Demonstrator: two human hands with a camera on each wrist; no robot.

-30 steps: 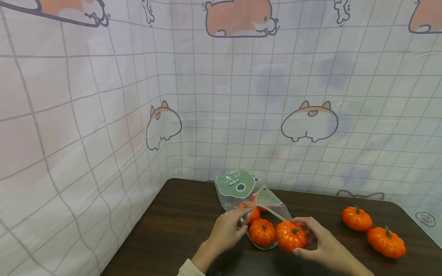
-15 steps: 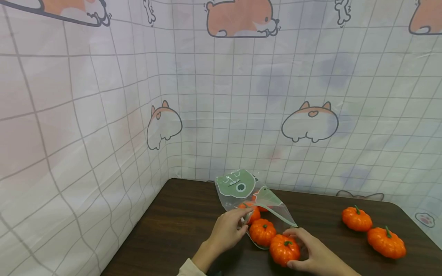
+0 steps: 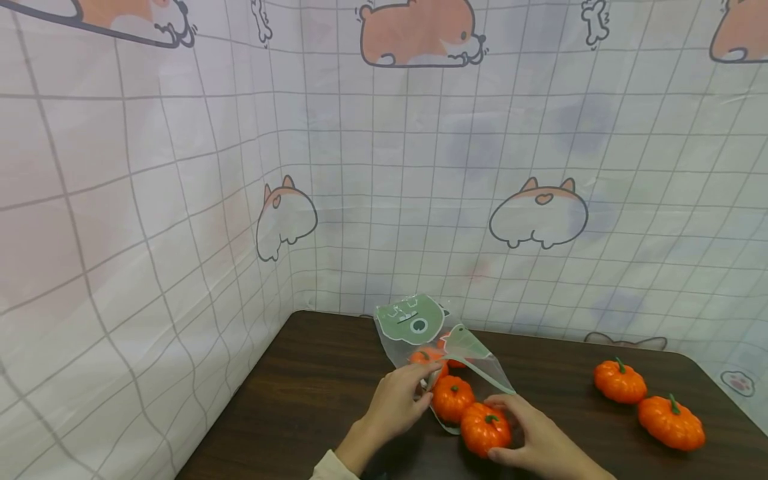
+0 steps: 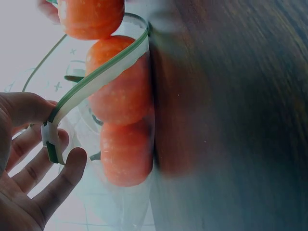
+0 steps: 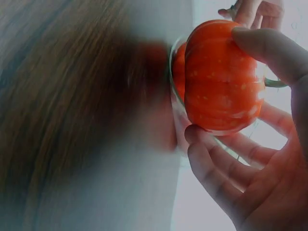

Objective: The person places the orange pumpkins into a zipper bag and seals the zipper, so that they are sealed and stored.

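My right hand grips a small orange pumpkin with a green stem, thumb on one side and fingers on the other. That pumpkin is at the mouth of a clear zip bag printed with green cartoon shapes, against another pumpkin just inside. Deeper in the bag are further pumpkins, partly covered by its printed film. My left hand pinches the bag's green-edged rim by its white zip slider, and the left wrist view shows the mouth spread wide.
Two more orange pumpkins, one farther back and one nearer, sit at the right of the dark wooden table. Behind and to the left, a white gridded cloth with cartoon dogs borders the table.
My right hand has brought its pumpkin left and down around the bag's mouth, then in against the pumpkin inside, which has shifted slightly deeper. My left hand stays on the rim.
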